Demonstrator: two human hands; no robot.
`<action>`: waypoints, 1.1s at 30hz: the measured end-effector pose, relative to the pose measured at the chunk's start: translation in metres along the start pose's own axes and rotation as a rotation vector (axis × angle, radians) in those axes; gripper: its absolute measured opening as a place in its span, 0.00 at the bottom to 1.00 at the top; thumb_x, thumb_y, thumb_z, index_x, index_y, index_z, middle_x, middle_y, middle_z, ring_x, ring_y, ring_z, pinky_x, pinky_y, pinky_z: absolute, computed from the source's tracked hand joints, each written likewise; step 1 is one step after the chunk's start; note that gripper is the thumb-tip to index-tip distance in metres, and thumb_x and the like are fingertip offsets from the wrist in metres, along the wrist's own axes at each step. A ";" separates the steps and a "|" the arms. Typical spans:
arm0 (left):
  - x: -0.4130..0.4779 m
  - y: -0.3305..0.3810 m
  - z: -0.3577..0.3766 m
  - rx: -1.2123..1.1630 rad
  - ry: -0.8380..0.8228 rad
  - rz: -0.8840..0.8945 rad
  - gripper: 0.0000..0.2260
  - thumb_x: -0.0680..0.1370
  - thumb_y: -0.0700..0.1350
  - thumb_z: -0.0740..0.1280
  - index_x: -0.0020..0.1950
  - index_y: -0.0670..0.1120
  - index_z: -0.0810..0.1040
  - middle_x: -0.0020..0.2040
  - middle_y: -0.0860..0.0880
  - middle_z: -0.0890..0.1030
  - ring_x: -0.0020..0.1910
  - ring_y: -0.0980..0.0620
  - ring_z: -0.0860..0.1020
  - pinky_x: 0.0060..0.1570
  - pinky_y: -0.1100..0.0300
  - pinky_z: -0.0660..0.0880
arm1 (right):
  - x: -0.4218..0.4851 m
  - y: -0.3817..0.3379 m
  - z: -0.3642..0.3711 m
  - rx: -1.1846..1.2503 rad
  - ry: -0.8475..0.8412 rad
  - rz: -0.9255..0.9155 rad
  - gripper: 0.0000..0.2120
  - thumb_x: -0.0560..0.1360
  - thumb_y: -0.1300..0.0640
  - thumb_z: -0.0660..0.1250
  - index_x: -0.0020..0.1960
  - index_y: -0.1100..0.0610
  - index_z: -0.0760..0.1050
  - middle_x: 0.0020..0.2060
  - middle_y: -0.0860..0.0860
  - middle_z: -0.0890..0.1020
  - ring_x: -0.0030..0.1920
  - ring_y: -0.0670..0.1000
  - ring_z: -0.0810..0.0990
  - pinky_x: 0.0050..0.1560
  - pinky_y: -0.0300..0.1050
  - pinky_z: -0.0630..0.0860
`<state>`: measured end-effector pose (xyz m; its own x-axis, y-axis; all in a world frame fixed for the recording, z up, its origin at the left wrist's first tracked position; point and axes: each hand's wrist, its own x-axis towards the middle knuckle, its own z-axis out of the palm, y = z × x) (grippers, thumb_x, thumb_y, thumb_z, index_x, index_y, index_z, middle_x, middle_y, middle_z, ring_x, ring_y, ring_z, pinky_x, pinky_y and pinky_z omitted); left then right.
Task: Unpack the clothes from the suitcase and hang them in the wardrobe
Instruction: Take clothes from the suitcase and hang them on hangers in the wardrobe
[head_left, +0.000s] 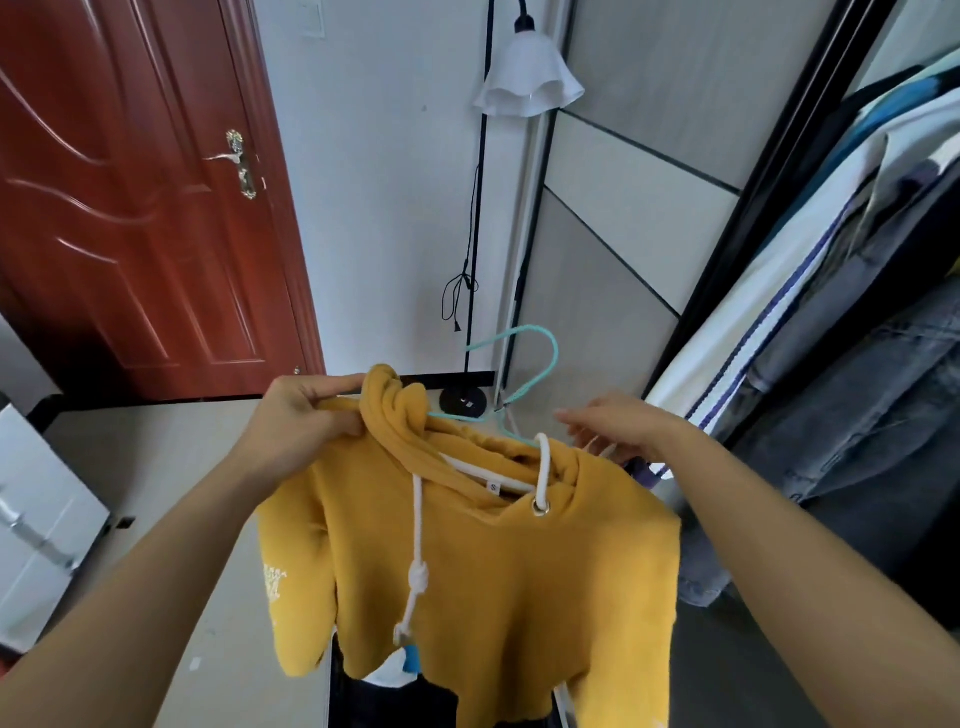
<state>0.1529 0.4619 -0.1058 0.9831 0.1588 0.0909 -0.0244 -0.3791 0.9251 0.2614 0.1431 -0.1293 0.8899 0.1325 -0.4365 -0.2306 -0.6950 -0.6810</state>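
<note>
1. Left hand (306, 415): fingers and thumb curled tight, clamped on the bunched hood of a mustard-yellow, fleecy cotton hoodie (493, 561), held up in the air at chest height, just left of the wardrobe.
2. Right hand (613, 423): fingers fairly straight and slightly spread, apart, at the hoodie's right shoulder beside the cord; too blurred to judge contact.
3. Thin teal hanger (540, 358): ribbed hook curving upward, passed through the neck opening, arms hidden inside the fabric.
4. Thick white twisted-rope drawstring (417, 519): threaded through a round metal eyelet (540, 508), knotted low down, blue tip at the end.
5. Small white neck label (493, 487), one letter: "S". Pale print on the left sleeve, too blurred to read.
6. On the right, black-framed wardrobe (753, 208), packed with hanging clothes (857, 338) in white, grey and denim.
7. Behind, glossy red-brown panelled door (130, 208) with a brass-coloured lever handle; white frosted bell-shaped lampshade (530, 78) on a black pole.
</note>
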 end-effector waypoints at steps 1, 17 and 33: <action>0.000 0.002 0.003 0.002 -0.037 0.019 0.21 0.70 0.29 0.69 0.54 0.52 0.84 0.48 0.56 0.85 0.50 0.55 0.82 0.51 0.61 0.78 | 0.003 0.001 0.008 -0.079 -0.112 0.040 0.29 0.72 0.33 0.66 0.56 0.59 0.78 0.49 0.53 0.83 0.46 0.50 0.81 0.42 0.45 0.78; 0.006 -0.017 0.011 0.027 0.051 -0.040 0.16 0.70 0.32 0.70 0.43 0.54 0.85 0.45 0.54 0.84 0.49 0.53 0.79 0.46 0.63 0.75 | 0.009 0.042 0.000 0.008 0.037 0.087 0.13 0.76 0.53 0.66 0.36 0.58 0.73 0.25 0.51 0.77 0.25 0.49 0.73 0.28 0.38 0.70; 0.046 -0.001 0.118 0.099 -0.404 -0.009 0.11 0.64 0.47 0.70 0.44 0.58 0.83 0.48 0.56 0.79 0.52 0.52 0.74 0.49 0.57 0.69 | -0.096 0.010 -0.006 -0.121 0.028 -0.200 0.24 0.79 0.44 0.64 0.28 0.54 0.73 0.21 0.47 0.75 0.25 0.48 0.74 0.38 0.45 0.75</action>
<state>0.2192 0.3617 -0.1465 0.9757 -0.2010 -0.0874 -0.0173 -0.4683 0.8834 0.1759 0.1189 -0.0904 0.9239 0.2579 -0.2825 -0.0012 -0.7366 -0.6764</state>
